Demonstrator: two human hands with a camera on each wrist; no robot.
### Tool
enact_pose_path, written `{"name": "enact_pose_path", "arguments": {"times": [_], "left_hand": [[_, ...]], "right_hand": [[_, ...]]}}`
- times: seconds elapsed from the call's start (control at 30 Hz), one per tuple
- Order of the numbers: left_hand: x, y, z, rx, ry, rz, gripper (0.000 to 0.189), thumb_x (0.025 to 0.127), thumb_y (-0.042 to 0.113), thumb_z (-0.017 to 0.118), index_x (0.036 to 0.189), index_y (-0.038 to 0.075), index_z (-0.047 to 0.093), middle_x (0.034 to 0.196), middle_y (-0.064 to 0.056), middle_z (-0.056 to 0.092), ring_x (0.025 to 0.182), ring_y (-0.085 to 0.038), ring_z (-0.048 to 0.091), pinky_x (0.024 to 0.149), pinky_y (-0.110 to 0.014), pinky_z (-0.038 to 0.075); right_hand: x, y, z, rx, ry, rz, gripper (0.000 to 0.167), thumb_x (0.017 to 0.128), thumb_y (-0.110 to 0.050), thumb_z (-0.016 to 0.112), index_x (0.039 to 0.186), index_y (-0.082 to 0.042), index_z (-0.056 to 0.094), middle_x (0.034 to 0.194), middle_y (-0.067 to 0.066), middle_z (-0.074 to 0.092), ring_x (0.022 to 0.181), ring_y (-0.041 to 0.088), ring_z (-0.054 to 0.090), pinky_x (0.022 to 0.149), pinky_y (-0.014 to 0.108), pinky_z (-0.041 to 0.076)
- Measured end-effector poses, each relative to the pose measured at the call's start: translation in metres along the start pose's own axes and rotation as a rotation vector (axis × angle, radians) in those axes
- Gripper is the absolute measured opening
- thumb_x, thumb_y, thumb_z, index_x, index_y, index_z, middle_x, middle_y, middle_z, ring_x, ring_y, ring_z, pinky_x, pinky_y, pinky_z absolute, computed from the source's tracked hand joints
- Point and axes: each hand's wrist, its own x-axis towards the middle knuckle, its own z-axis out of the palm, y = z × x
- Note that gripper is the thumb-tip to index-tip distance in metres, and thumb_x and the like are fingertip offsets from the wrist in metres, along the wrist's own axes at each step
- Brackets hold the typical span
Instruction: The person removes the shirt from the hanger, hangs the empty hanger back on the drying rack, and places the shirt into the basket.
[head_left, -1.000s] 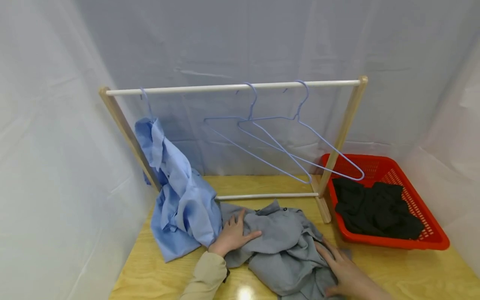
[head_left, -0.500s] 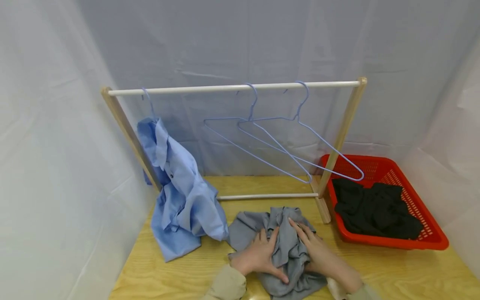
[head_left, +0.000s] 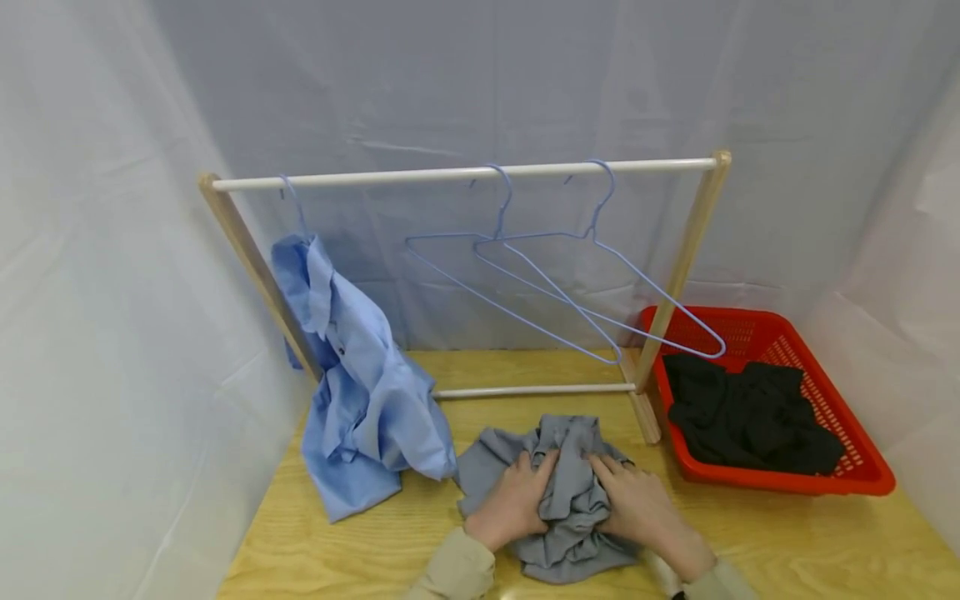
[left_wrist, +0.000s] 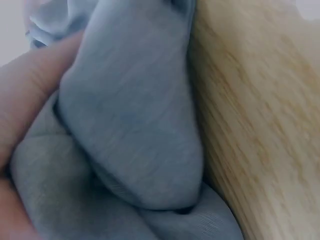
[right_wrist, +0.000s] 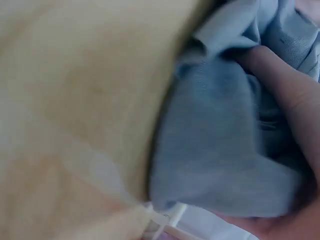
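A crumpled grey shirt (head_left: 567,482) lies bunched on the wooden table in front of the rack. My left hand (head_left: 513,502) grips its left side, the thumb tucked in at the near folds. From the right, my right hand (head_left: 642,507) holds the other side, its fingers partly sunk in the cloth. In the left wrist view, a thick fold of the shirt (left_wrist: 132,110) lies beside my fingers (left_wrist: 37,87). The right wrist view shows gathered shirt cloth (right_wrist: 205,145) between the thumb and fingers of my right hand (right_wrist: 295,100).
Behind stands a rack with a white rail (head_left: 420,177) and wooden posts. A light blue shirt (head_left: 367,367) hangs at its left, draping onto the table (head_left: 330,558). Two bare hangers, one a blue hanger (head_left: 652,302), hang rightward. A red basket (head_left: 787,482) holds black cloth (head_left: 750,417).
Both hands have moved toward each other, gathering the spread grey shirt into a smaller bunch, away from the blue shirt. The blue shirt's lower part has shifted slightly.
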Motion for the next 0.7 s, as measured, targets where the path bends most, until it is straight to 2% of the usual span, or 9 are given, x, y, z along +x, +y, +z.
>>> {"name": "enact_pose_path", "arguments": {"times": [0.13, 0.27, 0.33, 0.43, 0.5, 0.57, 0.7], "left_hand": [[0.002, 0.0, -0.003, -0.035, 0.107, 0.055, 0.088, 0.073, 0.009, 0.091, 0.148, 0.021, 0.045, 0.114, -0.02, 0.063, 0.082, -0.032, 0.068, 0.062, -0.035, 0.056], [0.002, 0.004, -0.009, 0.007, 0.217, 0.116, 0.085, 0.074, 0.006, 0.088, 0.147, 0.022, 0.048, 0.106, -0.014, 0.066, 0.07, -0.023, 0.065, 0.054, -0.028, 0.05], [0.002, 0.009, -0.016, 0.036, 0.283, 0.14, 0.087, 0.073, 0.006, 0.087, 0.148, 0.023, 0.047, 0.103, -0.012, 0.066, 0.069, -0.02, 0.064, 0.053, -0.026, 0.047], [0.001, 0.02, -0.032, 0.051, 0.357, 0.171, 0.09, 0.072, 0.007, 0.087, 0.149, 0.026, 0.044, 0.102, -0.009, 0.065, 0.071, -0.019, 0.064, 0.052, -0.025, 0.046], [0.002, 0.029, -0.043, 0.056, 0.393, 0.194, 0.092, 0.072, 0.007, 0.088, 0.15, 0.026, 0.044, 0.104, -0.008, 0.065, 0.075, -0.019, 0.065, 0.054, -0.025, 0.047], [0.002, 0.037, -0.054, 0.047, 0.404, 0.215, 0.092, 0.072, 0.006, 0.087, 0.15, 0.026, 0.043, 0.106, -0.008, 0.065, 0.077, -0.019, 0.065, 0.054, -0.024, 0.046], [0.008, 0.052, -0.067, 0.024, 0.369, 0.246, 0.094, 0.072, 0.007, 0.088, 0.151, 0.026, 0.041, 0.109, -0.009, 0.065, 0.081, -0.019, 0.066, 0.057, -0.024, 0.047]], "right_hand": [[-0.001, -0.002, -0.001, -0.05, 0.075, 0.014, 0.064, 0.064, -0.03, 0.094, 0.118, -0.008, 0.067, 0.106, 0.01, 0.071, 0.076, 0.031, 0.068, 0.053, 0.046, 0.052], [-0.005, -0.007, -0.011, -0.102, 0.217, 0.029, 0.044, 0.063, -0.021, 0.091, 0.1, -0.015, 0.069, 0.092, 0.002, 0.07, 0.062, 0.023, 0.064, 0.043, 0.038, 0.043], [-0.01, -0.01, -0.023, -0.135, 0.316, 0.022, 0.043, 0.06, -0.016, 0.09, 0.098, -0.015, 0.069, 0.091, 0.001, 0.07, 0.061, 0.022, 0.063, 0.043, 0.035, 0.041], [-0.019, -0.014, -0.045, -0.168, 0.482, 0.001, 0.049, 0.056, -0.007, 0.087, 0.104, -0.01, 0.073, 0.095, 0.004, 0.072, 0.067, 0.026, 0.067, 0.048, 0.037, 0.048], [-0.025, -0.015, -0.06, -0.174, 0.561, -0.009, 0.053, 0.055, -0.003, 0.084, 0.107, -0.006, 0.074, 0.098, 0.008, 0.073, 0.076, 0.029, 0.069, 0.055, 0.04, 0.054], [-0.03, -0.015, -0.071, -0.176, 0.608, -0.003, 0.053, 0.056, -0.003, 0.085, 0.108, -0.004, 0.074, 0.1, 0.01, 0.073, 0.082, 0.032, 0.07, 0.059, 0.043, 0.057], [-0.041, -0.012, -0.088, -0.166, 0.631, 0.042, 0.051, 0.06, -0.006, 0.086, 0.109, -0.006, 0.073, 0.102, 0.01, 0.073, 0.084, 0.032, 0.07, 0.054, 0.045, 0.056]]}}
